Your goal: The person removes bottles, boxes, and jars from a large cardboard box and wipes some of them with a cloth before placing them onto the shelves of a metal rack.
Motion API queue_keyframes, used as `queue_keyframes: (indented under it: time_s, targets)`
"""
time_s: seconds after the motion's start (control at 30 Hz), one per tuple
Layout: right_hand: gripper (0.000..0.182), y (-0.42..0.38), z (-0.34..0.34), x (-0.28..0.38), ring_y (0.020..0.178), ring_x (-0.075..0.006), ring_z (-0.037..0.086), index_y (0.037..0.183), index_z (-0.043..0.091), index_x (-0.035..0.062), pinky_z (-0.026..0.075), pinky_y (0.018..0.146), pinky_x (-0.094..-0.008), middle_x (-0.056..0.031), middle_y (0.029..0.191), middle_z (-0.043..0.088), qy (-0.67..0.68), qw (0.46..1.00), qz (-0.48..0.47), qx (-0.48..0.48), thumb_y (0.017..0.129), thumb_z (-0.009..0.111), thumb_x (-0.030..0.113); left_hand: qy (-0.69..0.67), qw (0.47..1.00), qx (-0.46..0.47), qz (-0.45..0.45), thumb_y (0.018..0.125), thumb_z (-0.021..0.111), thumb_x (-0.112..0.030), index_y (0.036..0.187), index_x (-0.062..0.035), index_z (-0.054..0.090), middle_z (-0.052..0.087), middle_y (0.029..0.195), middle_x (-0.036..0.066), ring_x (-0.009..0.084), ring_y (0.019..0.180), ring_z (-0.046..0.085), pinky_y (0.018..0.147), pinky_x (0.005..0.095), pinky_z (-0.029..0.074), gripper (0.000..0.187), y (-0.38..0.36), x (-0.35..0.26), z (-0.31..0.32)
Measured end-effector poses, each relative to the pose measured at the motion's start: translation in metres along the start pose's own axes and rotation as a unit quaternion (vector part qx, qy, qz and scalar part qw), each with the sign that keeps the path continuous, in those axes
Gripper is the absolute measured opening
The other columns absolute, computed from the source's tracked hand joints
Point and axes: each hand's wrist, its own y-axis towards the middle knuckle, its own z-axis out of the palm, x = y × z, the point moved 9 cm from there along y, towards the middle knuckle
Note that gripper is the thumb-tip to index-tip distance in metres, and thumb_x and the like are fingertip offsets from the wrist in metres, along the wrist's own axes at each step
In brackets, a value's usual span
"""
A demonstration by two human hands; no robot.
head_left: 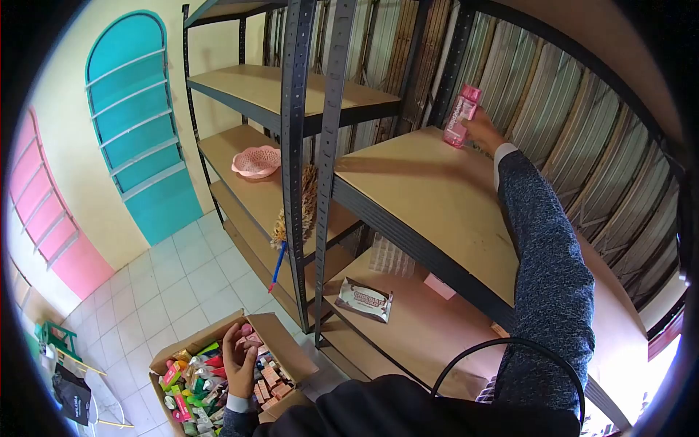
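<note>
My right hand (483, 128) is wrapped around a pink bottle (461, 116) with a pink cap and printed label. The bottle is upright at the far back corner of the brown shelf board (429, 189), its base right at the board's surface. Lower left, my left hand (240, 362) hovers over an open cardboard box (287, 342), fingers loosely bent and apart, holding nothing. Many colourful tubes, bottles and small packages (200, 386) fill the box, with small orange-pink cartons (271, 382) along its right side.
Black metal uprights (293, 167) stand between two shelf units. On the left unit sit a pink basket (256, 162) and a hanging feather duster (298, 211). A chocolate-labelled pack (364, 300) and a clear plastic organiser (392, 256) lie on the lower shelf. A black cable (502, 341) arches near my right arm.
</note>
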Motion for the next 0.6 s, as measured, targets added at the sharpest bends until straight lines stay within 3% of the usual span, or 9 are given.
queue_keyframes:
  time_s: [0.17, 0.23, 0.3, 0.33, 0.37, 0.4, 0.47, 0.5, 0.6]
  targets:
    - [0.040, 0.017, -0.008, -0.018, 0.099, -0.0249, 0.053, 0.118, 0.041, 0.0080, 0.047, 0.076, -0.0427, -0.0093, 0.109, 0.052, 0.003, 1.000, -0.006, -0.011, 0.081, 0.057, 0.008, 0.005, 1.000, 0.009, -0.010, 0.079, 0.055, 0.001, 0.128, -0.0028, 0.033, 0.043, 0.117, 0.008, 0.0141, 0.089, 0.052, 0.081, 0.0271, 0.043, 0.054, 0.001, 0.005, 0.000]
    - [0.040, 0.050, -0.019, -0.050, 0.101, -0.0223, 0.051, 0.114, 0.048, 0.0101, 0.046, 0.075, -0.0421, -0.0080, 0.108, 0.053, -0.102, 0.992, -0.073, 0.013, 0.078, 0.062, 0.019, 0.048, 0.999, -0.005, 0.005, 0.079, 0.056, 0.001, 0.128, -0.0033, 0.032, 0.042, 0.118, 0.007, 0.0130, 0.092, 0.050, 0.083, 0.0271, 0.043, 0.055, -0.002, 0.004, -0.007]
    - [0.048, 0.014, -0.016, -0.033, 0.104, -0.0202, 0.049, 0.112, 0.053, 0.0113, 0.043, 0.077, -0.0409, -0.0064, 0.112, 0.052, -0.088, 0.991, 0.033, 0.093, 0.073, 0.066, 0.035, 0.075, 0.997, -0.003, -0.004, 0.080, 0.057, -0.003, 0.128, -0.0035, 0.032, 0.041, 0.125, 0.008, 0.0136, 0.100, 0.047, 0.083, 0.0270, 0.043, 0.054, -0.001, 0.015, -0.027]
    - [0.059, 0.006, -0.016, -0.019, 0.108, -0.0191, 0.046, 0.114, 0.052, 0.0109, 0.041, 0.081, -0.0403, -0.0050, 0.117, 0.051, -0.151, 0.977, 0.060, 0.139, 0.068, 0.067, 0.045, 0.136, 0.990, -0.023, 0.043, 0.080, 0.059, -0.005, 0.127, -0.0027, 0.034, 0.044, 0.124, 0.010, 0.0156, 0.103, 0.049, 0.083, 0.0274, 0.043, 0.053, 0.001, 0.022, -0.050]
    - [0.056, -0.008, -0.017, -0.007, 0.105, -0.0205, 0.049, 0.115, 0.052, 0.0096, 0.041, 0.081, -0.0406, -0.0057, 0.114, 0.053, -0.146, 0.975, 0.088, 0.140, 0.071, 0.065, 0.042, 0.201, 0.978, -0.042, 0.028, 0.079, 0.061, -0.007, 0.125, -0.0023, 0.038, 0.050, 0.118, 0.011, 0.0172, 0.102, 0.052, 0.083, 0.0281, 0.043, 0.051, 0.003, 0.022, -0.069]
    - [0.048, -0.030, -0.009, 0.024, 0.100, -0.0187, 0.051, 0.114, 0.052, 0.0092, 0.043, 0.079, -0.0373, -0.0057, 0.108, 0.055, -0.258, 0.946, 0.134, 0.144, 0.075, 0.062, 0.036, 0.248, 0.965, -0.084, -0.020, 0.078, 0.062, -0.007, 0.122, -0.0022, 0.042, 0.056, 0.109, 0.011, 0.0178, 0.098, 0.055, 0.082, 0.0288, 0.044, 0.049, 0.006, 0.033, -0.098]
    - [0.033, -0.079, 0.007, 0.091, 0.090, -0.0151, 0.057, 0.112, 0.052, 0.0085, 0.045, 0.077, -0.0308, -0.0055, 0.097, 0.060, -0.473, 0.833, 0.219, 0.187, 0.084, 0.057, 0.025, 0.370, 0.921, -0.120, -0.004, 0.078, 0.063, -0.014, 0.116, -0.0012, 0.047, 0.059, 0.101, 0.012, 0.0198, 0.093, 0.057, 0.080, 0.0305, 0.045, 0.044, 0.011, 0.049, -0.158]
    - [0.032, -0.105, 0.026, 0.124, 0.088, -0.0154, 0.058, 0.112, 0.053, 0.0080, 0.045, 0.074, -0.0298, -0.0068, 0.096, 0.060, -0.481, 0.832, 0.193, 0.198, 0.084, 0.056, 0.024, 0.449, 0.883, -0.134, 0.004, 0.076, 0.063, -0.017, 0.114, -0.0011, 0.049, 0.058, 0.102, 0.014, 0.0229, 0.091, 0.058, 0.080, 0.0318, 0.045, 0.043, 0.015, 0.072, -0.199]
    - [0.032, -0.147, 0.067, 0.208, 0.078, -0.0172, 0.062, 0.114, 0.056, 0.0051, 0.049, 0.063, -0.0248, -0.0129, 0.087, 0.063, -0.519, 0.833, 0.084, 0.172, 0.086, 0.053, 0.020, 0.466, 0.870, -0.147, -0.062, 0.073, 0.063, -0.014, 0.107, -0.0011, 0.052, 0.060, 0.097, 0.014, 0.0253, 0.090, 0.059, 0.079, 0.0337, 0.046, 0.038, 0.022, 0.108, -0.265]
